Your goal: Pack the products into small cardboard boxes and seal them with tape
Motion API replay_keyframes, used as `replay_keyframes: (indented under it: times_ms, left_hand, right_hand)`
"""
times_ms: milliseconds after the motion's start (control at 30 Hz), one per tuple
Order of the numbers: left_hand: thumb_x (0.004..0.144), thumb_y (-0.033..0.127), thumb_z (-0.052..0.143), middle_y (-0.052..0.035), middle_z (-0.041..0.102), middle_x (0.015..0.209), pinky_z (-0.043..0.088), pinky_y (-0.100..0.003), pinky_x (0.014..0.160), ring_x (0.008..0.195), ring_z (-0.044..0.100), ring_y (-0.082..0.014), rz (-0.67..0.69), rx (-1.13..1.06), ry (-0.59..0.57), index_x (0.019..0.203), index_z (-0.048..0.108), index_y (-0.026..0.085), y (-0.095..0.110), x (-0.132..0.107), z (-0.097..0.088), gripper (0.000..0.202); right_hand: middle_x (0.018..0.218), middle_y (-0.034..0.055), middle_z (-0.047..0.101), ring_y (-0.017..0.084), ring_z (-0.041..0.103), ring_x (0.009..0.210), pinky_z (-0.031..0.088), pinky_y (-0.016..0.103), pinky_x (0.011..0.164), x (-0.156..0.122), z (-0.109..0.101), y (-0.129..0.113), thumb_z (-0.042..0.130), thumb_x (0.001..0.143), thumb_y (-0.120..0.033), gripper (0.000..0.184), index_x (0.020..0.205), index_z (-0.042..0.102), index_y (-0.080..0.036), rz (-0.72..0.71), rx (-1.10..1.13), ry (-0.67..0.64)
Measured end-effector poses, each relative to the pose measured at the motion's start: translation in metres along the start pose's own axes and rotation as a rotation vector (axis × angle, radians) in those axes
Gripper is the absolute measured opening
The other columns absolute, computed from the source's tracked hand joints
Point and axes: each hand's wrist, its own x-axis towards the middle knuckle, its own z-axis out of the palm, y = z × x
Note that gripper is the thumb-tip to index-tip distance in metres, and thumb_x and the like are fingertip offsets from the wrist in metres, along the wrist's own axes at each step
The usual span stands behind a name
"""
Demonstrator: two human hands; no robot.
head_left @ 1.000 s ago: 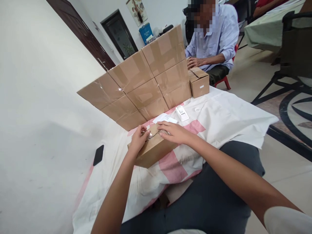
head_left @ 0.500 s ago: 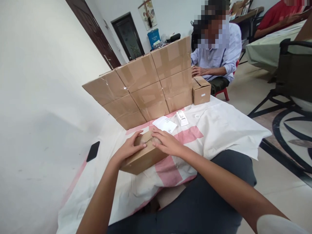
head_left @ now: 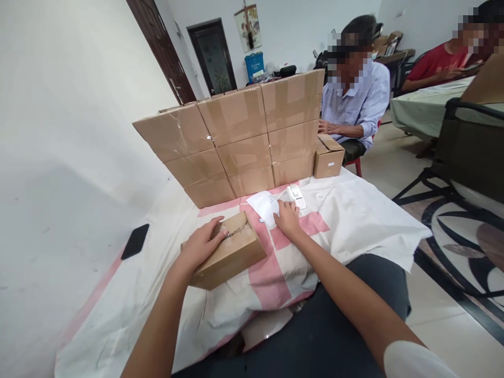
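A closed cardboard box point(head_left: 236, 252) lies on the cloth in front of me, with a rough, taped seam along its top. My left hand point(head_left: 202, 242) holds the box at its left end, thumb across the top and fingers along the far edge. My right hand point(head_left: 288, 219) is off the box, reaching forward with its fingers apart and nothing seen in them. Just beyond its fingertips stands a small white tape dispenser point(head_left: 297, 195); whether they touch cannot be made out. A white printed sheet point(head_left: 263, 203) lies left of that hand.
A wall of stacked, taped cardboard boxes point(head_left: 244, 139) stands along the back, with a smaller box point(head_left: 329, 161) at its right end. A black phone-like slab point(head_left: 135, 241) lies at left. Behind the stack sits a person in a light shirt point(head_left: 374, 94).
My right hand has left the box top and moved forward and right to the tape dispenser. My left hand stays on the box. The view has shifted slightly.
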Motion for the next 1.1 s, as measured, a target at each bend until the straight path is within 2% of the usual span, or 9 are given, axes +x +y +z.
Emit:
replay_keyframes:
  times_ms: [167,267,367,467,600,700,800,900,1100]
  left_hand:
    - [0.093,0.056,0.05,-0.0094,0.067,0.132,0.048,-0.046,0.096,0.116,0.063,-0.0339,0.025,-0.011,0.018,0.138,0.056,0.028,-0.006,-0.001,0.002,0.053]
    - [0.095,0.053,0.05,-0.0098,0.064,0.135,0.045,-0.045,0.102,0.123,0.059,-0.0315,0.096,-0.007,0.049,0.135,0.056,0.025,0.0,0.001,0.0,0.05]
    - [0.096,0.046,0.051,-0.0081,0.064,0.134,0.043,-0.044,0.104,0.124,0.057,-0.0281,0.245,0.046,0.145,0.129,0.058,0.025,0.021,0.006,-0.008,0.04]
    - [0.095,0.041,0.055,-0.0059,0.067,0.127,0.044,-0.041,0.098,0.117,0.06,-0.0258,0.386,0.157,0.271,0.124,0.06,0.026,0.052,0.017,-0.013,0.032]
    - [0.091,0.039,0.064,-0.0054,0.068,0.126,0.038,-0.043,0.098,0.118,0.059,-0.0261,0.566,0.332,0.383,0.121,0.062,0.027,0.095,0.038,-0.005,0.032]
    - [0.093,0.036,0.063,-0.0032,0.073,0.116,0.03,-0.045,0.105,0.114,0.063,-0.0233,0.693,0.375,0.392,0.117,0.064,0.028,0.121,0.05,0.008,0.026]
    - [0.095,0.029,0.06,0.0001,0.076,0.101,0.026,-0.046,0.108,0.105,0.067,-0.0204,0.75,0.372,0.448,0.109,0.067,0.028,0.136,0.057,0.018,0.016]
    - [0.093,0.03,0.064,0.0007,0.077,0.098,0.027,-0.046,0.106,0.104,0.068,-0.0207,0.77,0.351,0.492,0.103,0.069,0.028,0.142,0.062,0.024,0.011]
    - [0.089,0.032,0.072,0.0029,0.076,0.09,0.031,-0.043,0.1,0.096,0.069,-0.0192,0.77,0.283,0.496,0.096,0.07,0.027,0.147,0.065,0.028,0.008]
  right_hand:
    - [0.125,0.016,0.06,0.025,0.057,0.117,0.046,0.042,0.104,0.007,-0.013,-0.01,0.041,0.085,-0.01,0.045,0.13,0.048,-0.014,-0.083,0.183,0.057]
    - [0.116,0.0115,0.06,0.024,0.059,0.109,0.048,0.041,0.101,0.005,-0.03,-0.023,0.042,0.082,-0.01,0.045,0.125,0.052,-0.017,-0.184,0.372,0.157]
    - [0.109,0.0087,0.061,0.024,0.058,0.105,0.049,0.042,0.096,-0.002,-0.049,-0.036,0.045,0.08,-0.009,0.042,0.119,0.057,-0.02,-0.309,0.53,0.221]
    - [0.106,0.0073,0.061,0.023,0.059,0.101,0.051,0.04,0.09,-0.011,-0.066,-0.044,0.044,0.082,-0.006,0.042,0.117,0.061,-0.021,-0.422,0.589,0.239]
    - [0.11,0.0062,0.064,0.021,0.061,0.104,0.052,0.038,0.09,-0.018,-0.083,-0.052,0.041,0.085,-0.003,0.048,0.122,0.062,-0.024,-0.513,0.627,0.268]
    - [0.114,0.0053,0.066,0.02,0.063,0.108,0.052,0.038,0.094,-0.021,-0.091,-0.054,0.043,0.087,-0.003,0.048,0.125,0.061,-0.026,-0.521,0.678,0.276]
    - [0.122,0.0057,0.067,0.02,0.063,0.115,0.051,0.038,0.1,-0.022,-0.095,-0.054,0.046,0.088,-0.005,0.046,0.127,0.06,-0.025,-0.494,0.722,0.276]
    - [0.125,0.0063,0.068,0.019,0.064,0.117,0.052,0.037,0.102,-0.021,-0.097,-0.051,0.049,0.09,-0.008,0.044,0.129,0.06,-0.024,-0.463,0.752,0.277]
    - [0.118,0.0055,0.072,0.018,0.069,0.109,0.054,0.036,0.097,-0.019,-0.1,-0.05,0.045,0.089,-0.005,0.044,0.125,0.063,-0.023,-0.469,0.724,0.336]
